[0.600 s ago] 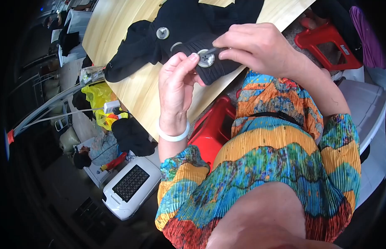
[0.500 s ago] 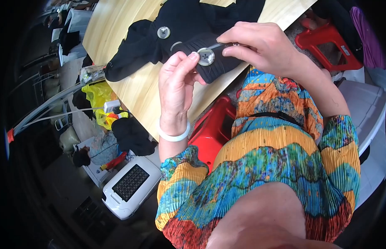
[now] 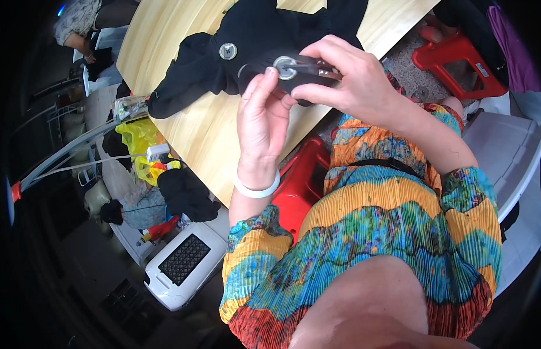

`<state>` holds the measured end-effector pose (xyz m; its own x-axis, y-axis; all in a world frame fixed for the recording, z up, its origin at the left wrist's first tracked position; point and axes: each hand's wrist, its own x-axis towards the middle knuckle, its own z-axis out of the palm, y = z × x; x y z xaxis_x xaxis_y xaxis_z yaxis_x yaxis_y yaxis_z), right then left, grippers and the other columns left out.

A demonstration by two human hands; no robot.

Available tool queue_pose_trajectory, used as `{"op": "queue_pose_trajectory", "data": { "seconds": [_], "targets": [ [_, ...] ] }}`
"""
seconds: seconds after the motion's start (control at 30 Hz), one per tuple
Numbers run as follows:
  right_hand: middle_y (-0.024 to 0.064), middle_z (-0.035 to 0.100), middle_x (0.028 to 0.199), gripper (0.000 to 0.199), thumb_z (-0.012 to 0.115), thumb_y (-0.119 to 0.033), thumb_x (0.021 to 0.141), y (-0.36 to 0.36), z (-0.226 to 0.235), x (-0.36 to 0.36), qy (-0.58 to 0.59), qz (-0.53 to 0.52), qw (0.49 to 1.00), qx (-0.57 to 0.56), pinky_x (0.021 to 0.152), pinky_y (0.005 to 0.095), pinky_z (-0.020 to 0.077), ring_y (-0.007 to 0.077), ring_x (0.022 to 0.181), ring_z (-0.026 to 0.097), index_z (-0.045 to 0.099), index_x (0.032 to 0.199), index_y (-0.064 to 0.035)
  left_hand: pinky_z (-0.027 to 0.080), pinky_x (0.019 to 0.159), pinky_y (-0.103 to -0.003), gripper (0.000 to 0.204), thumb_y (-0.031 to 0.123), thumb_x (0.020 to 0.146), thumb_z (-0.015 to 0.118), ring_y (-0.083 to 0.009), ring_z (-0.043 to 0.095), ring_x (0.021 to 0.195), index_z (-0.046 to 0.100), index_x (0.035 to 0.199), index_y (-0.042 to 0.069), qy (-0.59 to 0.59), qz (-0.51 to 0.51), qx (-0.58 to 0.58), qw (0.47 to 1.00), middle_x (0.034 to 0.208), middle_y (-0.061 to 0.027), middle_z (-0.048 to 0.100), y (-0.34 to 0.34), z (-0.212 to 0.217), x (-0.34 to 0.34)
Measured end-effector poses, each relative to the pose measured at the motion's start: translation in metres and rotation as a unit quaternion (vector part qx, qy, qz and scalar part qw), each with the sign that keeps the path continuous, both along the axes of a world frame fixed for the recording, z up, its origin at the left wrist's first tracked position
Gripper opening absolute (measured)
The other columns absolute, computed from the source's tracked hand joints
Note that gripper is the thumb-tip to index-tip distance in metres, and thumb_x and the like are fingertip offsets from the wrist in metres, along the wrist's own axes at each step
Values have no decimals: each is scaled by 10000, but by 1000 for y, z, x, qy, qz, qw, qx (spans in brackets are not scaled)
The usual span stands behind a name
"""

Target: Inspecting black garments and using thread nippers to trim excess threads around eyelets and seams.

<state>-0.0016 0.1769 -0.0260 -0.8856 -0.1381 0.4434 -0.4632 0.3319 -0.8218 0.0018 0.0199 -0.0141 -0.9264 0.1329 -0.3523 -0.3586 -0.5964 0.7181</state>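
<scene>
A black garment (image 3: pixel 253 29) lies over the table's edge toward me. My left hand (image 3: pixel 261 119) is closed, pinching the cloth beside a large grey-rimmed button (image 3: pixel 278 64), with the thumb at the button's lower left. Dark thread snips (image 3: pixel 324 70) are gripped in my right hand (image 3: pixel 360 78), and their tips reach onto the face of that button. Another pale-rimmed button (image 3: pixel 228 51) shows flat on the garment further left. A third button's edge is partly hidden by a fold. The thread itself is too fine to make out.
Under the garment is a light wooden table (image 3: pixel 195 139). Red plastic stools stand below its near edge (image 3: pixel 305 174) and at the right (image 3: pixel 456 64). A yellow bag (image 3: pixel 139 142), a white plastic case (image 3: pixel 186 262) and another person (image 3: pixel 78 26) are to the left.
My right hand has turned and brought the snips over the button's face. The left hand has shifted slightly right and down, and the button slightly up and left. A person has appeared at upper left.
</scene>
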Motion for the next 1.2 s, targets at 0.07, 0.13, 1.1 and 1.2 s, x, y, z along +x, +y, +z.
{"op": "queue_pose_trajectory", "data": {
  "seconds": [0.07,0.13,1.1,1.2],
  "targets": [
    [70,538,727,276,675,-238,678,2,-2,-5,6,6,1000,2,548,291,447,214,633,566,556,818,-33,492,608,-246,107,116,846,513,-127,570,729,554,795,31,1,-10,6,1000,829,-70,596,3,0,0],
    [88,536,718,152,623,-151,710,7,0,-6,-4,27,999,20,540,311,440,242,618,555,562,784,-34,493,602,-233,115,107,846,511,-126,572,720,538,761,33,4,-49,-19,999,806,-77,592,0,-3,-2],
    [9,516,841,191,635,-89,632,18,12,-12,183,72,970,141,507,266,446,181,623,560,553,802,-60,478,710,-303,163,60,806,541,-210,589,761,581,874,-82,27,-101,80,991,841,-155,606,-11,-12,8],
    [16,511,803,140,617,-75,645,21,15,-15,215,85,956,178,495,272,439,189,601,552,529,754,-60,484,662,-272,140,35,793,541,-200,593,701,586,867,-76,40,-140,7,989,778,-150,611,-15,-10,7]
  ]
}}
